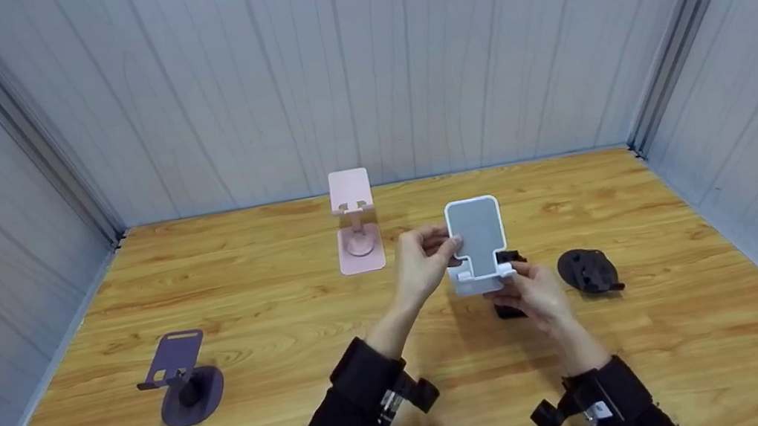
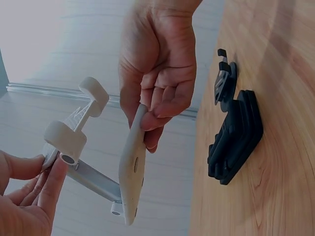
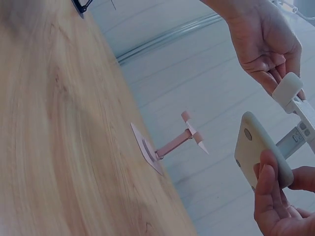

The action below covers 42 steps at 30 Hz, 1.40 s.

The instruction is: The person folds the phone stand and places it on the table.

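A white phone stand (image 1: 478, 236) with a grey face is held up over the wooden table between both hands. My left hand (image 1: 422, 260) pinches the left edge of its upper plate, thumb in front. With my right hand (image 1: 535, 295) I grip the base plate (image 2: 132, 167) by its edge. In the left wrist view the folding arm (image 2: 96, 181) joins the base to the upper plate, which has two white lips at its lower end. A black phone stand (image 1: 511, 310) is on the table behind my right hand, partly hidden by it.
A pink phone stand (image 1: 356, 224) stands upright at the back middle. At the left is a dark purple stand (image 1: 186, 381) with an oval base. A black folded stand (image 1: 589, 272) lies right of my right hand. Pale panel walls (image 1: 357, 66) enclose the table's back and sides.
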Tool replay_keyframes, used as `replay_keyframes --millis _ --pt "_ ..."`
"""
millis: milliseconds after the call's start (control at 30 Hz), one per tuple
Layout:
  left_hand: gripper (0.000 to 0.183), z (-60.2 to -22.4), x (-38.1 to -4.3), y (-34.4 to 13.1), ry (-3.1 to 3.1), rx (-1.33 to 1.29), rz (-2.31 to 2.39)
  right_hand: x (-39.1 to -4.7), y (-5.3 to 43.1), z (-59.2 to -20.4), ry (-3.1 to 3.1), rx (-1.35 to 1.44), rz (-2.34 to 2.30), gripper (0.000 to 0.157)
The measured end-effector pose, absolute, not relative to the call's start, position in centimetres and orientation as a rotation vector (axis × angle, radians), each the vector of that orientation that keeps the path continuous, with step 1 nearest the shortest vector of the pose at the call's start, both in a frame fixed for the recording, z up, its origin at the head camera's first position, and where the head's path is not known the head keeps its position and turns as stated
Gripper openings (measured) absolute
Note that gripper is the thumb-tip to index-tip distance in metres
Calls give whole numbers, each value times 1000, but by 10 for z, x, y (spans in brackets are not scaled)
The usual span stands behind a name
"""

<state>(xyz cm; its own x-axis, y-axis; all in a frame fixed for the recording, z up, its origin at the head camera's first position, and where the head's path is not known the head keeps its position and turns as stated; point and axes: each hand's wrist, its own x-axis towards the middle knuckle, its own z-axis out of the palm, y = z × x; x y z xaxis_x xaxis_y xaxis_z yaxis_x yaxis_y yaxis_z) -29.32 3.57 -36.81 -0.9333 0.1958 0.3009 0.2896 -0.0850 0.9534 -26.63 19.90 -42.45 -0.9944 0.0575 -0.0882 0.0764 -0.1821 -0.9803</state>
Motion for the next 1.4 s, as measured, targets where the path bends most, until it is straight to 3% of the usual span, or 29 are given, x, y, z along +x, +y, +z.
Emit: replay_keyframes --millis 300,1167,1400 --pt "23 -352 -266 33 -2135 -643 -2054 -262 198 -424 2001 192 -2413 33" --pt "16 -394 -289 36 -2052 -689 -1620 -248 193 -417 1938 166 -2379 28" --pt "14 -397 -295 33 -2014 -721 -1522 -246 193 -413 1924 139 -2359 34"
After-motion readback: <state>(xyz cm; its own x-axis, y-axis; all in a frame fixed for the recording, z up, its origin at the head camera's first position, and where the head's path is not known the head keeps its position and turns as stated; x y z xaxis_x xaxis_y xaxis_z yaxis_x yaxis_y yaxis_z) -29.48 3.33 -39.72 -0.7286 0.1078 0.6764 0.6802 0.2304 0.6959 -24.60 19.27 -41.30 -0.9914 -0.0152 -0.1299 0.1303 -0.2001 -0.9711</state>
